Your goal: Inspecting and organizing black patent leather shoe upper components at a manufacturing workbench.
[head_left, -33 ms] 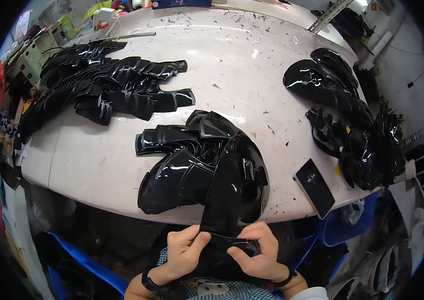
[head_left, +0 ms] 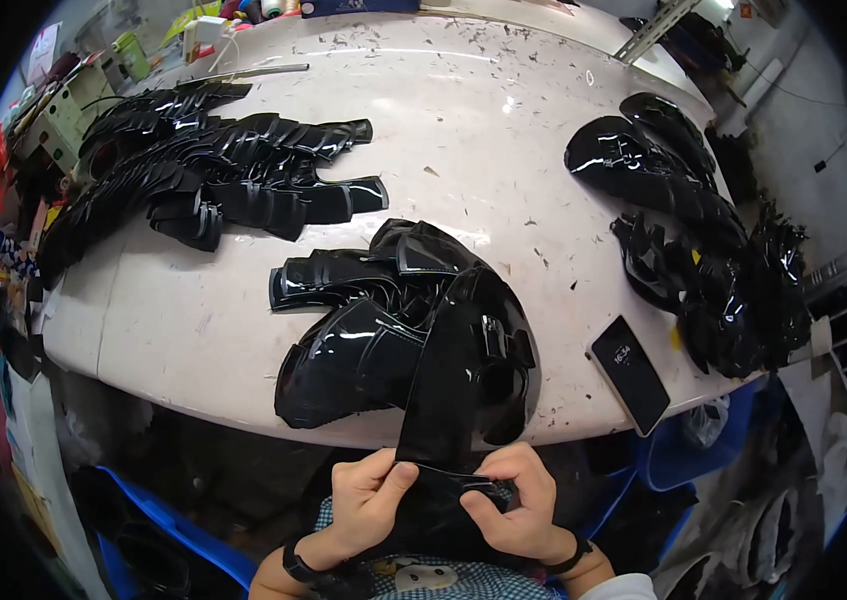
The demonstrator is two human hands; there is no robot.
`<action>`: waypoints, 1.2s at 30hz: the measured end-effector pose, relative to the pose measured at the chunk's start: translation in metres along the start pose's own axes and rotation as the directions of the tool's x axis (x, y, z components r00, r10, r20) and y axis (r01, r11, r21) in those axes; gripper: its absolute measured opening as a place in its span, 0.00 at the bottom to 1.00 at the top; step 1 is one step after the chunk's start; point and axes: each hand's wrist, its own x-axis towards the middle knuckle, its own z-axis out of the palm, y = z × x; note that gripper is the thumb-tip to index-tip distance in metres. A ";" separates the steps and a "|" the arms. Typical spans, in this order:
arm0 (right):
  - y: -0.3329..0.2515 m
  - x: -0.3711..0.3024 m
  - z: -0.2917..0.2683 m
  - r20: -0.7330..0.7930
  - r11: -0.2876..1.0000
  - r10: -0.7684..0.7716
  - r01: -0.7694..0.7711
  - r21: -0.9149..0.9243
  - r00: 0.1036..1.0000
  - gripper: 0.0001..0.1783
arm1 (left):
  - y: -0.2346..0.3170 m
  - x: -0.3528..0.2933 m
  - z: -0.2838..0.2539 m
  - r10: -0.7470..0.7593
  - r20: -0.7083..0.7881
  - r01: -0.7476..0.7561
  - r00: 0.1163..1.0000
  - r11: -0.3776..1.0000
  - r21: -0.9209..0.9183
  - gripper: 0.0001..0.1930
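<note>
Both hands grip the near end of a glossy black sheet-like piece [head_left: 436, 410], just off the table's front edge. My left hand [head_left: 369, 497] pinches its left corner between thumb and fingers. On the other corner, my right hand [head_left: 516, 505] is closed, with the thumb on top of a folded black edge. The piece runs up onto a heap of shiny black stitched pieces [head_left: 349, 355] at the table's front. What lies under my fingers is partly hidden.
On the pale table [head_left: 454, 130], overlapping black curved pieces [head_left: 264, 205] lie at left. More black pieces [head_left: 634, 165] are piled at right. A phone [head_left: 630, 376] rests near the front edge, above a blue bin [head_left: 679, 450]. Another blue container [head_left: 174, 525] stands below left.
My right thumb has shifted slightly over the folded edge. Both hands keep hold of the black piece, and the rest looks the same.
</note>
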 end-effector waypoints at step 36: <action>0.008 -0.005 -0.016 0.207 0.999 -0.029 0.025 0.020 0.978 0.18 | -0.034 0.007 -0.005 -0.123 0.618 0.367 0.777 0.886 -0.285 0.35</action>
